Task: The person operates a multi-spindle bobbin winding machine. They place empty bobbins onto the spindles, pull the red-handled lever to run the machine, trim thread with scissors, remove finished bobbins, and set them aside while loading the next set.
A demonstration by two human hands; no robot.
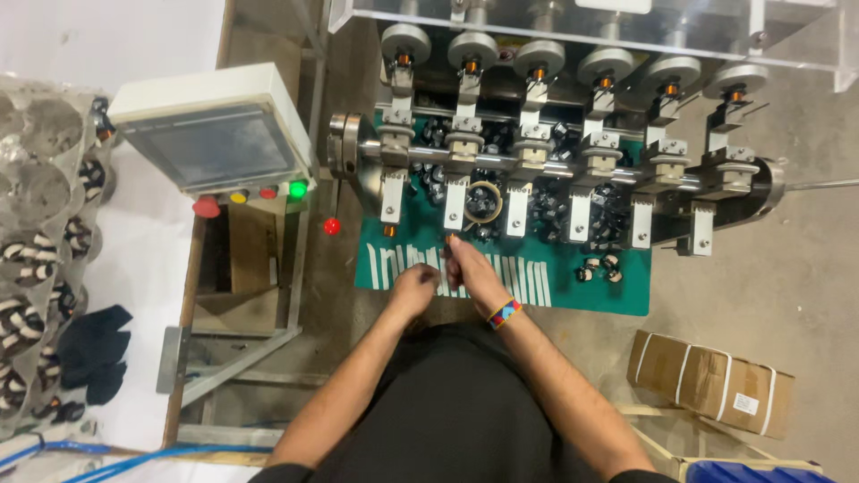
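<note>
My left hand (413,286) is curled into a loose fist over the front of a green mat (617,295), among a row of white strips (523,277). My right hand (465,264), with a colourful woven wristband, is raised beside it with fingers pointing toward the machine; a small dark part seems pinched at the fingertips, too small to tell. Just beyond stands a winding machine (555,161) with several spindle stations carrying copper coils. A roll of tape (484,201) and many small black parts (599,215) lie on the mat under the stations.
A control box (210,134) with a screen and red, yellow and green buttons stands left. Clear trays (36,268) of wound parts lie far left, with black gloves (89,349). A strapped cardboard box (711,380) sits on the floor at right.
</note>
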